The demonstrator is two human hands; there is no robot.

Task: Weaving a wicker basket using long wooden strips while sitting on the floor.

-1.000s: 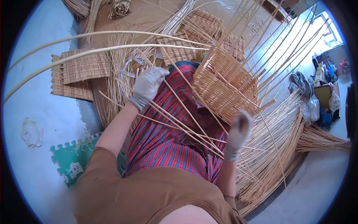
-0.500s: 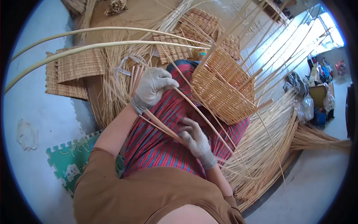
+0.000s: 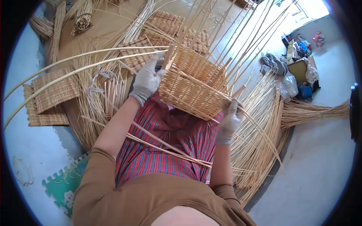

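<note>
Where the far end of the lap drops toward the knees, I see a square-cornered wicker basket (image 3: 190,90) resting tilted, its open side facing up and away. Tall, thin stakes (image 3: 260,39) fan out from its far and right sides, and two long pale rods (image 3: 85,64) arch from its left corner toward the left.

From my remote seat I make out two pale work gloves. The left hand (image 3: 146,80) lies against the basket's left corner, beside a flat wooden upright (image 3: 169,57); I cannot tell whether its fingers are clenched there. The right hand (image 3: 229,122), at the near right corner, is pinching a weaving rod (image 3: 260,130) that runs along the near wall and bends downward past the glove.

Loose strands (image 3: 166,148) cross the striped cloth (image 3: 151,165) over the lap, and a thick sheaf of rods (image 3: 260,162) spreads at the right.

I judge the corner bend riskiest: a hard pull there could crack the rod, while a slack pinch could let it spring out. Its trailing end might snag in the sheaf, and uneven pressure from the left could tip the basket or skew its stakes.
</note>
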